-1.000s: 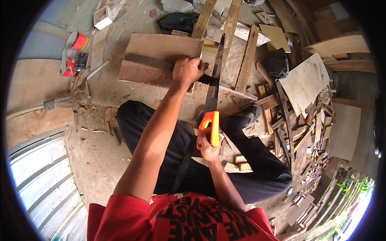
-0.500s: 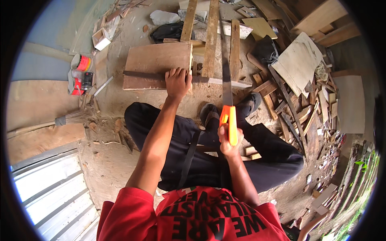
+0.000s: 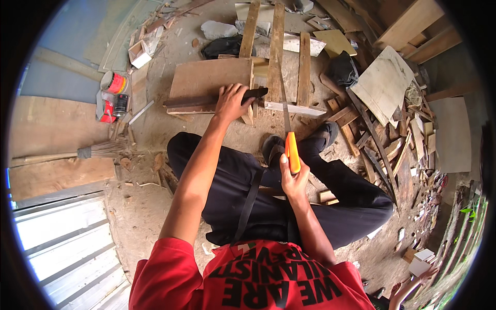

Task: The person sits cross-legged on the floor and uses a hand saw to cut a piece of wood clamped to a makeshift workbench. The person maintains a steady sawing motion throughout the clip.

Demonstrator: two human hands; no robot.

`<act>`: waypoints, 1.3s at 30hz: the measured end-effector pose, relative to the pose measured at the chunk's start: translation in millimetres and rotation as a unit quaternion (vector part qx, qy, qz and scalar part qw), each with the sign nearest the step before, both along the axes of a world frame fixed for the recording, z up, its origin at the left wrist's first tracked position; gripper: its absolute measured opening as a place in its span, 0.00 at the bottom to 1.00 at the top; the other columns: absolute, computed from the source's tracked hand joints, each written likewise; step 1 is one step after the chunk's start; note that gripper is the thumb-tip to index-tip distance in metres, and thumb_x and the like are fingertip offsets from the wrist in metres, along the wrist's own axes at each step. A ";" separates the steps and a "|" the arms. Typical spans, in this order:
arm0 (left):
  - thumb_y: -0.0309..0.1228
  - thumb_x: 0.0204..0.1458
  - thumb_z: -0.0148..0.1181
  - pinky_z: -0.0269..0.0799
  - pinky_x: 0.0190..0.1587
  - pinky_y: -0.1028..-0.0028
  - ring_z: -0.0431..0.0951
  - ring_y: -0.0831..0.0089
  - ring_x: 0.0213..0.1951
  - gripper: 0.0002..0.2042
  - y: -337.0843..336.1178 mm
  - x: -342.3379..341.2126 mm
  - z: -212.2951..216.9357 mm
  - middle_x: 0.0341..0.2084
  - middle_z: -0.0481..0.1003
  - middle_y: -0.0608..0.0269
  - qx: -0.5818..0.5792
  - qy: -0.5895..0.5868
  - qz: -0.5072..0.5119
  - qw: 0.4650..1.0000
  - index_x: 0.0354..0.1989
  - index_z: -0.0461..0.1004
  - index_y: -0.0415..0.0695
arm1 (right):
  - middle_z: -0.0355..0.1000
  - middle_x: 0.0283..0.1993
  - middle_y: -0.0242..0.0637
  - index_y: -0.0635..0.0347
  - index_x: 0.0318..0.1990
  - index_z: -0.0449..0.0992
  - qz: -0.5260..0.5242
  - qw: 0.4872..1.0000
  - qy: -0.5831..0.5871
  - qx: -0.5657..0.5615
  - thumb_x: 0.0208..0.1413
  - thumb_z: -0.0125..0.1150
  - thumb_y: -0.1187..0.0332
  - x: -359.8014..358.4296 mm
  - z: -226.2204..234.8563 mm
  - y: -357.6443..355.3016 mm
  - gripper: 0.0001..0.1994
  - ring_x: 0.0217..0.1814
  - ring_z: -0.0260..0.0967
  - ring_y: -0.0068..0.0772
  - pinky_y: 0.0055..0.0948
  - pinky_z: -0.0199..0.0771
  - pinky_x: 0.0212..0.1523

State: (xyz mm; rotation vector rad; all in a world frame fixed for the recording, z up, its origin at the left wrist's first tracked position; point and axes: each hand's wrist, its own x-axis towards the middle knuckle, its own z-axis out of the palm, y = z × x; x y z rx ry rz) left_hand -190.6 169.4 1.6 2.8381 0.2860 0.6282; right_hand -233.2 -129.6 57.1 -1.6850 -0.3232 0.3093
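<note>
**Handsaw on a dark strip of wood**

The left hand [image 3: 231,102] lies flat-fingered on a dark wood strip [image 3: 206,99], its grip pressed down over the strip's right part, holding it against a brown plywood board [image 3: 206,77] beneath. The strip runs left to right across the board's near edge, its right end poking out past the fingers.

The right hand [image 3: 292,178] has its grip wrapped tight around the orange handle [image 3: 292,151] of a handsaw; the thin saw blade [image 3: 284,111] reaches away from the person, passing just to the right of the strip's end and across a pale plank [image 3: 294,108].

The person sits on a dusty floor [image 3: 150,206] in black trousers. Behind the board lie upright pale slats [image 3: 275,46]. To the left stand a red can [image 3: 114,82] and a broom [image 3: 93,151]; offcuts [image 3: 392,150] pile up at right.
</note>
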 end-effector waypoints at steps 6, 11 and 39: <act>0.42 0.56 0.61 0.71 0.46 0.59 0.76 0.57 0.46 0.17 6.5 9.1 -8.7 0.41 0.76 0.59 -0.034 -0.008 -0.031 0.999 0.47 0.75 0.44 | 0.61 0.13 0.32 0.65 0.24 0.72 0.020 0.999 -0.021 -0.025 0.60 0.64 0.64 -6.6 6.2 15.3 0.16 0.16 0.55 0.18 0.29 0.57 0.17; 0.43 0.55 0.60 0.67 0.50 0.61 0.75 0.62 0.46 0.16 -8.5 11.6 -13.8 0.40 0.76 0.61 0.001 0.007 0.021 1.000 0.46 0.74 0.46 | 0.67 0.14 0.34 0.65 0.24 0.72 0.043 0.998 -0.013 -0.034 0.60 0.64 0.64 -9.2 -7.5 19.5 0.16 0.16 0.63 0.19 0.26 0.61 0.18; 0.41 0.59 0.55 0.58 0.56 0.62 0.70 0.67 0.45 0.14 -32.1 7.6 -33.2 0.39 0.71 0.65 0.016 -0.045 0.108 0.993 0.49 0.71 0.49 | 0.62 0.12 0.35 0.63 0.22 0.69 0.056 0.996 0.039 -0.056 0.56 0.64 0.73 -20.3 -1.3 23.9 0.12 0.12 0.58 0.23 0.29 0.56 0.15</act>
